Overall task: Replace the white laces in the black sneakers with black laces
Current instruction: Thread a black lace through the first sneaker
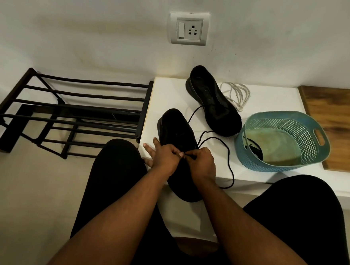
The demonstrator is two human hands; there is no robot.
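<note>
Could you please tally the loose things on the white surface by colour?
Black: 4 (near sneaker, far sneaker, lace being threaded, lace in the basket)
White: 1 (bundle of laces)
Teal: 1 (basket)
Total: 6

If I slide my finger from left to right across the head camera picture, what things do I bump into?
black shoe rack → near sneaker held by both hands → far sneaker → white laces → teal basket → wooden board

Near sneaker (178, 132): eyelets hidden beneath both hands. Black lace (228, 154) end indistinct where fingers (181, 154) pinch it. Wooden board (336, 123) cut by right edge. Dark item in basket (283, 140) unidentifiable.
</note>
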